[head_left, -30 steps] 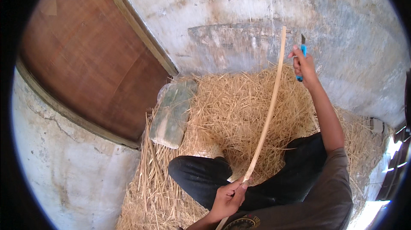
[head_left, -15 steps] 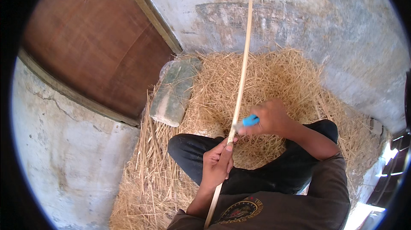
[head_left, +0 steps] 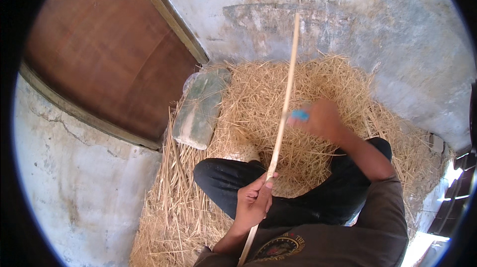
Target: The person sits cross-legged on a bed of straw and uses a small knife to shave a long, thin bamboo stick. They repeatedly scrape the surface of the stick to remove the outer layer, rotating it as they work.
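A long, slim bamboo strip (head_left: 286, 103), pale in colour, slants upward from my waist toward the far wall. Its lower part is gripped by my left hand (head_left: 254, 201), thumb on top, with the tail running down past the wrist to my shirt. Farther up the strip, my right hand (head_left: 320, 120) is closed around a small blue-handled tool (head_left: 300, 115). Motion smears that tool, and its working end lies at or right beside the strip; I cannot tell whether it touches.
Dry, straw-like shavings (head_left: 258, 85) cover the floor around my crossed legs (head_left: 223, 180). A greenish stone block (head_left: 199, 110) lies to the left, beside a brown door panel (head_left: 114, 53). Longer loose strips (head_left: 181, 182) lie below the block. A stained wall (head_left: 348, 23) rises beyond.
My right hand and the blue-handled tool have moved up along the strip, away from my left hand. The strip's far end has dipped slightly and shifted right. My left hand keeps its grip, slightly lower.
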### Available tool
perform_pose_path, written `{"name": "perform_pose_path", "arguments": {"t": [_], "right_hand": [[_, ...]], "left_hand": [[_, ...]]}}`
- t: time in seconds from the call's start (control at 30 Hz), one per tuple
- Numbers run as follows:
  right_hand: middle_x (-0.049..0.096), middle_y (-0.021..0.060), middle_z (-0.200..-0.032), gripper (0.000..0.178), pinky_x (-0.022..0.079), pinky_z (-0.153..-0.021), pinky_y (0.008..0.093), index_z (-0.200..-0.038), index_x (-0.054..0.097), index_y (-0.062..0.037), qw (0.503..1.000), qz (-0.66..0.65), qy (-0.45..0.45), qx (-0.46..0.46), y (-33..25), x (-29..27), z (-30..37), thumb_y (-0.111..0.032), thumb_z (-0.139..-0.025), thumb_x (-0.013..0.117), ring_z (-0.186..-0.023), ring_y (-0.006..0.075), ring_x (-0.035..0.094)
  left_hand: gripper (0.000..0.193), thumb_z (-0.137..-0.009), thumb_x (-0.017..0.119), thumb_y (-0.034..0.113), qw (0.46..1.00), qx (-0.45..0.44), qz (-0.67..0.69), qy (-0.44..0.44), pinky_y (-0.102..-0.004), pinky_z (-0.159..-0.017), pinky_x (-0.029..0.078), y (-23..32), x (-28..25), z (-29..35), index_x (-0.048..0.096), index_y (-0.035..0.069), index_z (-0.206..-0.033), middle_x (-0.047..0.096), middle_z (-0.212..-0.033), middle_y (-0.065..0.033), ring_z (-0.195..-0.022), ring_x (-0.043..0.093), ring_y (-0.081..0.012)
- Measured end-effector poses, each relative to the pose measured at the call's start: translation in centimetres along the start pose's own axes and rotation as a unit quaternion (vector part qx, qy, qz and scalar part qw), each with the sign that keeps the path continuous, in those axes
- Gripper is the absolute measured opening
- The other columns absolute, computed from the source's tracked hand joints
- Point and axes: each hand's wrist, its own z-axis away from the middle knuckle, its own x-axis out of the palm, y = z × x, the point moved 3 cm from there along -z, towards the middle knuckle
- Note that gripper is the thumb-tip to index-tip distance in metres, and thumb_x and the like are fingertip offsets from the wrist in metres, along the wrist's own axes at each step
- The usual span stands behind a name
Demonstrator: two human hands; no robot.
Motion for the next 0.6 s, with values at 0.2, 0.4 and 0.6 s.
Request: {"name": "perform_pose_path", "arguments": {"t": [0.2, 0.4, 0.6], "right_hand": [[0.050, 0.0075, -0.045, 0.066, 0.042, -0.042, 0.0395, -0.055, 0.057, -0.0099, 0.995, -0.033, 0.016, -0.089, -1.4, 1.2, 0.9, -0.074, -0.071, 0.057, -0.042, 0.0267, 0.054], [0.046, 0.0053, -0.044, 0.067, 0.041, -0.042, 0.0376, -0.054, 0.058, -0.0108, 0.998, -0.018, 0.052, 0.032, 3.2, 1.6, -2.0, -0.075, -0.073, 0.053, -0.041, 0.0231, 0.051], [0.047, 0.0043, -0.044, 0.062, 0.040, -0.042, 0.0359, -0.063, 0.064, -0.0108, 0.998, 0.034, 0.057, 0.016, 3.2, 1.7, -1.2, -0.069, -0.079, 0.052, -0.040, 0.0204, 0.050]], "left_hand": [[0.032, -0.098, 0.047, 0.012, 1.000, -0.010, -0.016, 0.019, -0.0167, -0.040, 0.025, 0.4, 0.3, 0.0, 0.051, 0.001, -0.127, 0.039, -0.055, 0.0081, -0.043, 0.033, 0.0012], [0.032, -0.098, 0.046, 0.012, 1.000, -0.017, -0.014, 0.003, -0.0169, -0.040, 0.025, 0.6, 0.5, 0.4, 0.051, 0.001, -0.128, 0.039, -0.054, 0.0077, -0.043, 0.033, 0.0008], [0.032, -0.099, 0.045, 0.012, 0.999, -0.033, 0.003, -0.011, -0.0173, -0.040, 0.026, 0.6, 0.8, 1.5, 0.051, 0.000, -0.128, 0.040, -0.053, 0.0069, -0.042, 0.034, 0.0000]]}}
